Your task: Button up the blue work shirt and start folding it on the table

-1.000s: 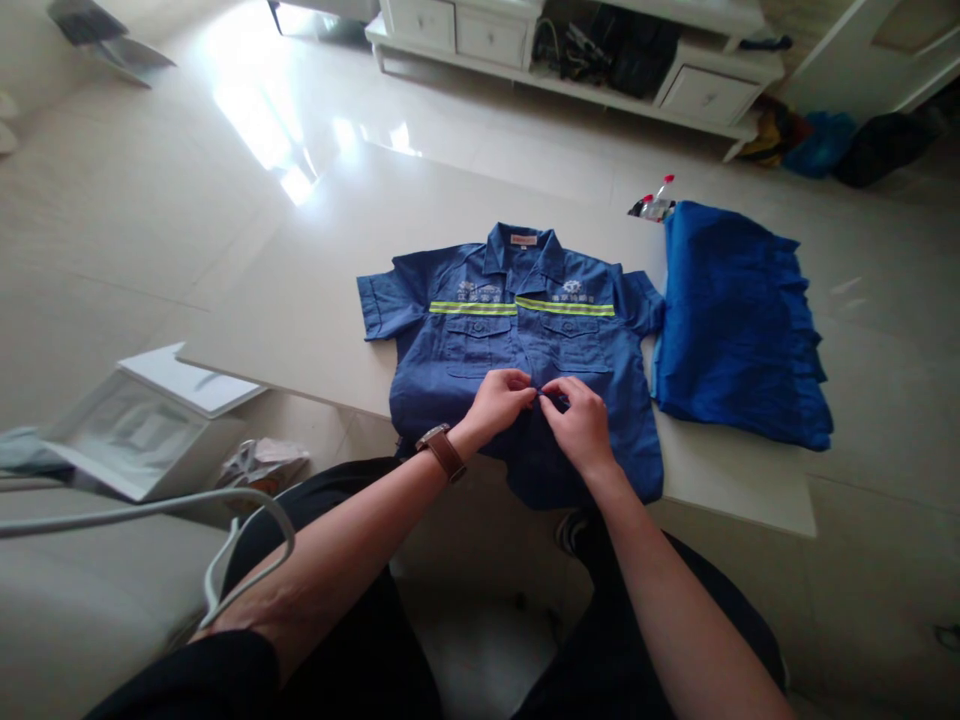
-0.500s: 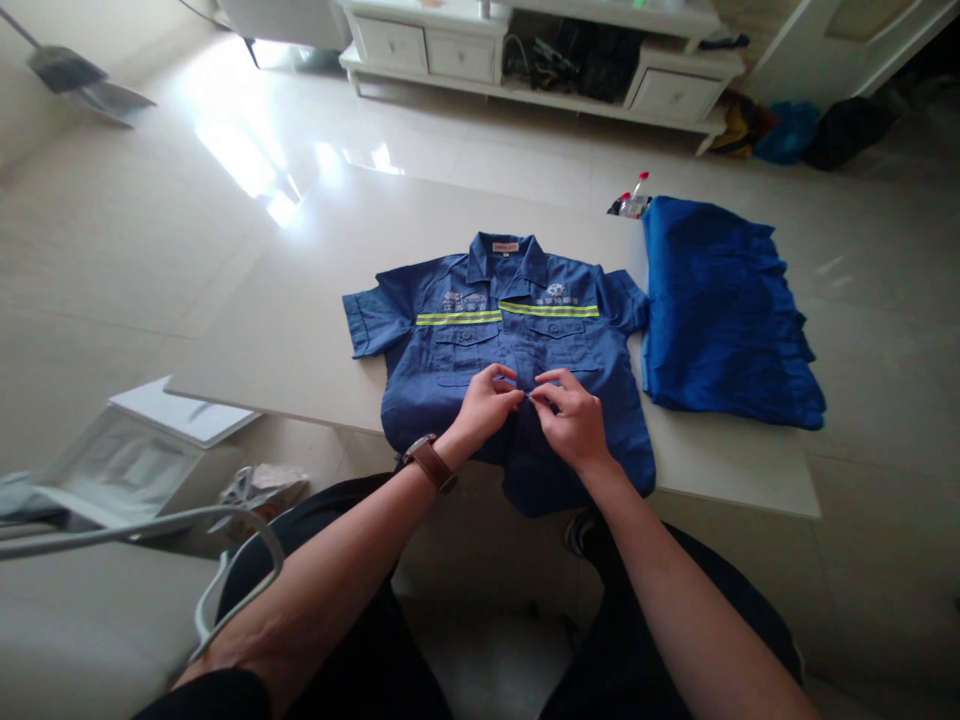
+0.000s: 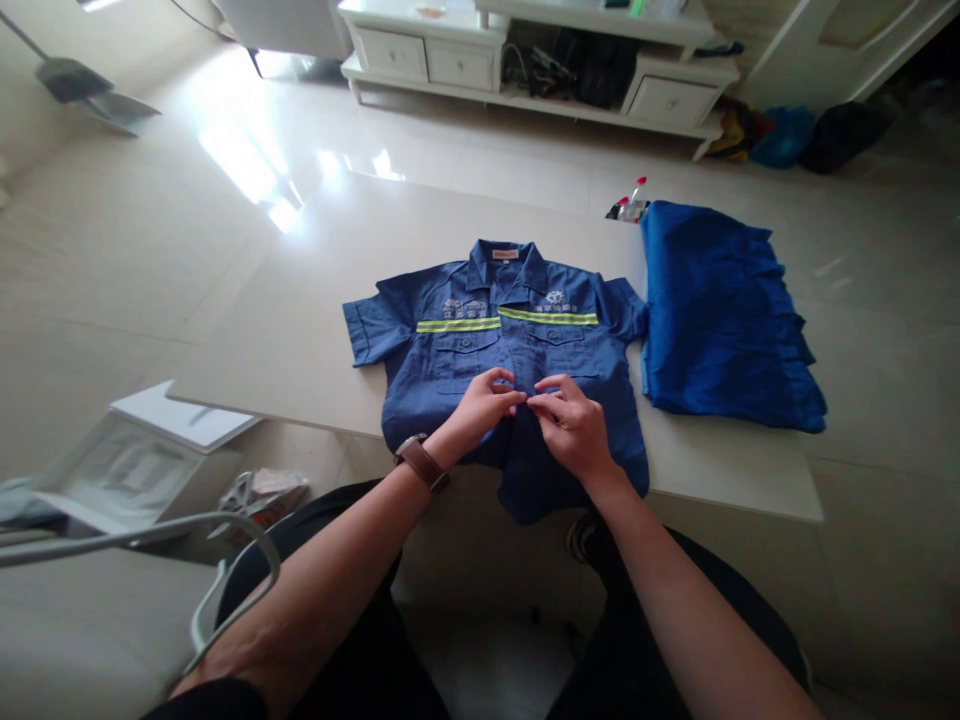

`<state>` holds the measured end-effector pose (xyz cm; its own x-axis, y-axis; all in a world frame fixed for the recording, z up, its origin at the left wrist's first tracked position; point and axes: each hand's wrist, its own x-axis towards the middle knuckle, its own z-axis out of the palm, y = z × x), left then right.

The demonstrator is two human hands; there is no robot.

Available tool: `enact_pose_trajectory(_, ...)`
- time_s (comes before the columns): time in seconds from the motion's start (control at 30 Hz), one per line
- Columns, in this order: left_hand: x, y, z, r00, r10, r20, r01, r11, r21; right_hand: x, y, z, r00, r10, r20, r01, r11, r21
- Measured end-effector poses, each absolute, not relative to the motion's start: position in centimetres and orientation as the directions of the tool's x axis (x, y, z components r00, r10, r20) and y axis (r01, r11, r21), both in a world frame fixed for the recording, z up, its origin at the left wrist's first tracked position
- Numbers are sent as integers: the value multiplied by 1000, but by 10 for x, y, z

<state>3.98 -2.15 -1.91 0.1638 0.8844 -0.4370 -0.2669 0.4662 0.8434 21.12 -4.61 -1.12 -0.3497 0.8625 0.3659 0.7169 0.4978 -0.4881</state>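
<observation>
A dark blue short-sleeved work shirt [image 3: 442, 375] with a yellow-green reflective stripe lies front up on a pale table [image 3: 315, 300], its hem hanging over the near edge. My left hand [image 3: 480, 405], with a brown watch on the wrist, pinches the shirt's front placket below the chest pockets. My right hand [image 3: 574, 425] pinches the same placket from the other side, fingertips meeting the left hand's. What sits between the fingertips is too small to make out.
A stack of folded brighter blue cloth [image 3: 724, 315] lies on the table's right part, with small bottles [image 3: 630, 205] behind it. A white box [image 3: 127, 460] and a white hanger [image 3: 225, 590] are at the left. A white low cabinet [image 3: 540, 60] stands across the floor.
Both hands stay pinched together on the placket. The view has tilted slightly, so the shirt and hands sit a little lower and further left than a second ago.
</observation>
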Motion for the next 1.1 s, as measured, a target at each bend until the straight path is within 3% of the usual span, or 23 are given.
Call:
enact_pose_trajectory(0.5,43,-27,-22,185,792,-582,-435,597,674,211,-43,-9,-556,763,330,647,646,-405)
enact_pose_trajectory(0.73,43,-26,-21,131,832,-538,-416,539,733,205,-39,-8,-359,884,299,589,463,-662)
enact_pose_trajectory(0.9,43,-24,-19,107,845,-524,-401,519,755,206,-37,-12,-276,930,244,640,367,-675)
enact_pose_trajectory(1.1,42,-24,-21,107,850,-516,-372,516,772,208,-39,-14,-315,915,253,657,402,-638)
